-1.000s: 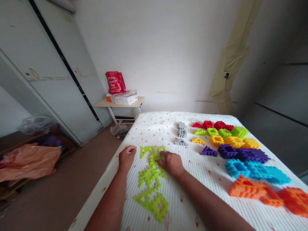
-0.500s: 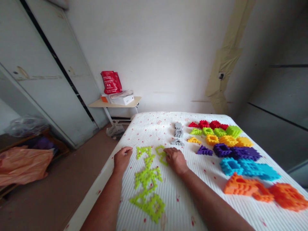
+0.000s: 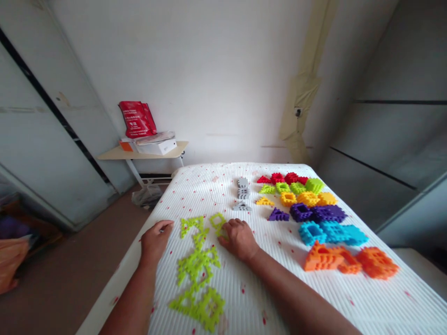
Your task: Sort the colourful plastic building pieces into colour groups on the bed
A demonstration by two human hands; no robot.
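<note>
Lime-green piece [image 3: 218, 225], partly hidden by right hand [image 3: 239, 238], grip unclear, left hand [image 3: 154, 241] loosely curled

R hand [image 3: 239, 239] hides pt of green pc [image 3: 217, 220], orange item [image 3: 12, 263] cut off L edge.

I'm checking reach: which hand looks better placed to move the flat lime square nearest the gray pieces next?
Probably the right hand: it is close against the lime square. The left hand is farther off, with other lime pieces between.
</note>
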